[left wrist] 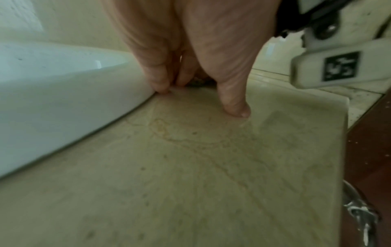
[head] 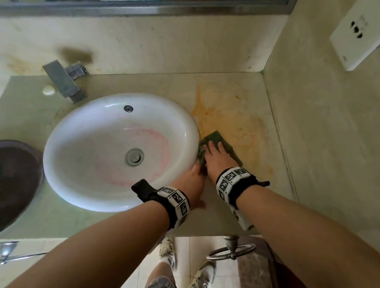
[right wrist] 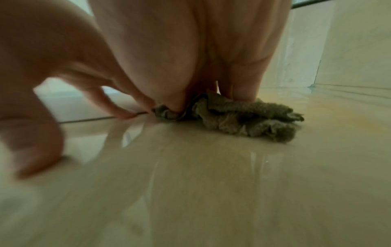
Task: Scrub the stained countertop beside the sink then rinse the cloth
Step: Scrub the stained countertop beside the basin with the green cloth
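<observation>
Right hand (head: 218,157) lies flat on the green cloth (head: 217,139), fingers straight and pressing it down onto the countertop (head: 237,195); the cloth sits just right of the sink (head: 91,133), touching its rim, at the near edge of the orange stain (head: 229,115); in the right wrist view the cloth (right wrist: 243,117) is bunched and wrinkled under the palm, with the thumb tip on its left corner; the countertop (right wrist: 190,183) there shines wet.

Left hand (head: 190,182) rests beside the sink rim, just left of the right hand, fingertips at the cloth's near-left edge; whether they pinch the cloth or only touch it, cannot tell; in the left wrist view the fingers (left wrist: 160,78) point down to the seam where the sink (left wrist: 63,100) meets the countertop, thumb planted on the stone.

Stain spreads far and right from the cloth toward the back wall; faucet (head: 64,81) stands at the far left of the sink; dark round lid (head: 1,189) lies at the near left; pink ring marks the sink's bowl.
</observation>
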Tool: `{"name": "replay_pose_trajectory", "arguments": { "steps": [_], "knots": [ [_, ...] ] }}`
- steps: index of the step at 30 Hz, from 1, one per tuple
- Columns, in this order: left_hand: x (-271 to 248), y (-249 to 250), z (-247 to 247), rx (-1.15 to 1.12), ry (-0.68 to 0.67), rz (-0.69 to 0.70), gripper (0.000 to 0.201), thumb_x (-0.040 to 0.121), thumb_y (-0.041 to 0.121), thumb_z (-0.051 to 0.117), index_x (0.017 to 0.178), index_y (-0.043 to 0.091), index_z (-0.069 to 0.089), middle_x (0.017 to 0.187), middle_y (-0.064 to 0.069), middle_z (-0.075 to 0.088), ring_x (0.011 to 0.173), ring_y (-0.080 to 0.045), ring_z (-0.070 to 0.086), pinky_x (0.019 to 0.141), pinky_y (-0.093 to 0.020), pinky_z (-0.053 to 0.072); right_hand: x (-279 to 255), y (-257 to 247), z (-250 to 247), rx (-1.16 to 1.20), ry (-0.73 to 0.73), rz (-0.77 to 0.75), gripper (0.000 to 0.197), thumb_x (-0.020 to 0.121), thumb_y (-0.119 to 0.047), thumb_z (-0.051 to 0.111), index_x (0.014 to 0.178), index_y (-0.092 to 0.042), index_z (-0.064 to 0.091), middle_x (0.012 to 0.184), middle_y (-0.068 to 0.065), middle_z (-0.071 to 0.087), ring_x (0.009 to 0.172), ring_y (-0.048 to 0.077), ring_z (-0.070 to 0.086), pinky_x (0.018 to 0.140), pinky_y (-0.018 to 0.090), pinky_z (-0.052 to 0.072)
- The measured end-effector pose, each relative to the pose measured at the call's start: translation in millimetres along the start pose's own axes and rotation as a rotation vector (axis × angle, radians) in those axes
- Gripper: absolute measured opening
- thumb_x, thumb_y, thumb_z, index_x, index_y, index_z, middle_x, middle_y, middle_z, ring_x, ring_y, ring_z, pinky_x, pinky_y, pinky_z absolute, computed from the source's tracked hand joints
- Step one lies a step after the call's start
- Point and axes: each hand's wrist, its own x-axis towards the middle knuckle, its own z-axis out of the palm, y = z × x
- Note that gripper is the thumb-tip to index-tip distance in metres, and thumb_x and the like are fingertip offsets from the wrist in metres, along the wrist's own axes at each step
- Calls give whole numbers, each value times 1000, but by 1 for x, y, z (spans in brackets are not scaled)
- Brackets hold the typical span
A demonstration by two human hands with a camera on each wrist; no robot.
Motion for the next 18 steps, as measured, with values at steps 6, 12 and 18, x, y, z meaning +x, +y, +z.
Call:
{"name": "replay_pose_trajectory", "arguments": {
  "steps": [6, 12, 18],
  "knots": [
    [3, -3, 4, 79, 4, 60, 87, 82, 55, 65, 142, -3, 41, 151, -14, 33, 142, -26, 19, 116, -34, 26, -50, 7, 34, -6, -103, -2, 57, 104, -22, 27, 155, -18, 5, 163, -4, -10, 150, 25, -8, 120, 45, 16],
    [1, -2, 1, 23, -17, 67, 91, 82, 49, 68, 148, 1, 29, 155, -13, 22, 141, -27, 27, 115, -37, 28, -59, 6, 34, 27, -131, 2, 58, 104, -27, 28, 155, -15, 4, 163, -2, -11, 149, 26, -10, 120, 47, 14],
    [8, -1, 4, 103, -5, 95, 97, 82, 57, 64, 152, 3, 24, 159, -16, 14, 147, -30, 1, 121, -38, 6, -37, 3, 18, 50, -76, -7, 55, 103, -19, 22, 155, -15, 5, 163, -2, -7, 149, 28, -7, 120, 48, 13]
  ]
}}
